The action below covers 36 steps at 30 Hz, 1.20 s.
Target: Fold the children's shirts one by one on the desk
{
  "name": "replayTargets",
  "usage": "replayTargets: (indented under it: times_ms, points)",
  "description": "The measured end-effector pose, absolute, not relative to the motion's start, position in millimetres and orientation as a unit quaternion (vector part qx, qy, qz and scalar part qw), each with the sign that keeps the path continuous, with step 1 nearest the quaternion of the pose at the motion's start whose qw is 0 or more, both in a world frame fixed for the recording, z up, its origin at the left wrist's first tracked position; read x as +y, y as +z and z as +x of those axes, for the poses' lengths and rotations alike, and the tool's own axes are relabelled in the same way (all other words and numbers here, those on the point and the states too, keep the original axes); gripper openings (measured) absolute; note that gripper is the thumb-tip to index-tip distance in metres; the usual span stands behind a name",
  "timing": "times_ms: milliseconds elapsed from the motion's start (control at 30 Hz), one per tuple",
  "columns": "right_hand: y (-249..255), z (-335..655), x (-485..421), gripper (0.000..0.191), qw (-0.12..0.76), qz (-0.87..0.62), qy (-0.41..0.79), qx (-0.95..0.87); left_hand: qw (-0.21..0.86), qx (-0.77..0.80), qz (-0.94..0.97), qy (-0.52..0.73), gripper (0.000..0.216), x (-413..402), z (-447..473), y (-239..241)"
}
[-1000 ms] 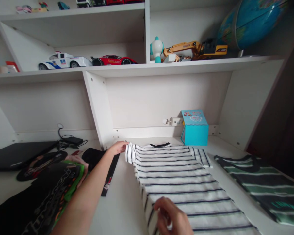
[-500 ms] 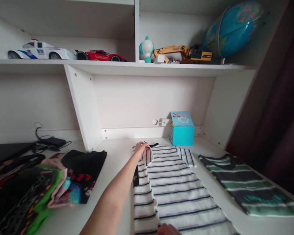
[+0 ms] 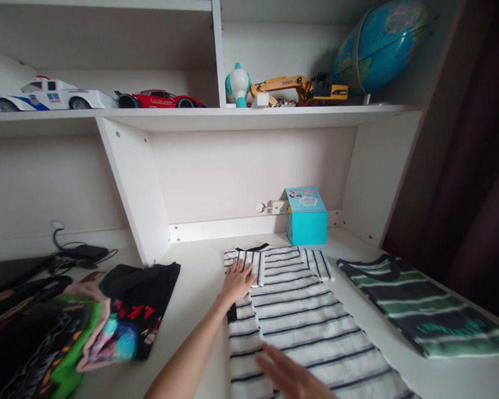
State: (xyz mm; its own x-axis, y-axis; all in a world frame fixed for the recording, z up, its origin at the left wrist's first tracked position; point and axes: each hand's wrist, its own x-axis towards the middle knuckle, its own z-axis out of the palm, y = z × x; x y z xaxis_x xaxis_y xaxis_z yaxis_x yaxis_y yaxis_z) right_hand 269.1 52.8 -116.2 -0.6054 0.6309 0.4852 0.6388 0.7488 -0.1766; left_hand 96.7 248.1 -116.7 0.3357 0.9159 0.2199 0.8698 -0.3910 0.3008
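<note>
A white T-shirt with dark stripes lies spread on the white desk, its left side folded inward lengthwise. My left hand rests flat on the folded-over left sleeve near the collar, fingers spread. Lower down, my right hand is over the shirt near the edge of the folded strip, fingers stretched out and a little blurred. Whether the right hand touches the cloth I cannot tell. A bit of black cloth or print shows at the shirt's left edge, beside my left wrist.
A folded green-and-grey striped T-shirt lies at the right. Dark and bright clothes are heaped at the left, near a black power adapter. A blue desk calendar stands behind the shirt. The shelf above holds toy cars, a toy excavator and a globe.
My left hand has let go of the sleeve and now lies flat on it, nearer to me. My right hand has come further into view with fingers extended. The view has shifted slightly.
</note>
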Motion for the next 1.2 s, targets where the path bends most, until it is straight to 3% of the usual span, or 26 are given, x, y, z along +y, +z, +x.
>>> replayTargets:
  times_ms: [33, 167, 433, 600, 800, 1033, 1200]
  points:
    - [-99, 289, 65, 0.050, 0.255, -0.416, 0.031, -0.872, 0.057, 0.551, 0.813, 0.177, 0.046, 247, 97, -117]
    - [-53, 365, 140, 0.041, 0.168, -0.686, 0.083, -0.703, 0.066, 0.557, 0.810, 0.171, 0.048, 247, 99, -114]
    - [-84, 426, 225, 0.031, 0.116, -0.851, 0.095, -0.503, 0.061, 0.552, 0.812, 0.176, 0.048, 248, 97, -116]
    - [-92, 430, 240, 0.025, 0.099, -0.857, 0.155, -0.481, 0.086, 0.546, 0.803, 0.222, 0.048, 249, 95, -115]
    - [-72, 426, 246, 0.025, 0.112, -0.833, 0.190, -0.508, 0.187, 0.518, 0.751, 0.364, 0.044, 252, 89, -113]
    - [-8, 362, 237, 0.024, 0.173, -0.759, 0.072, -0.624, 0.317, 0.508, 0.643, 0.478, 0.047, 258, 83, -121]
    - [-2, 258, 218, 0.024, 0.193, -0.682, 0.019, -0.705, 0.344, 0.504, 0.611, 0.504, 0.050, 258, 81, -123]
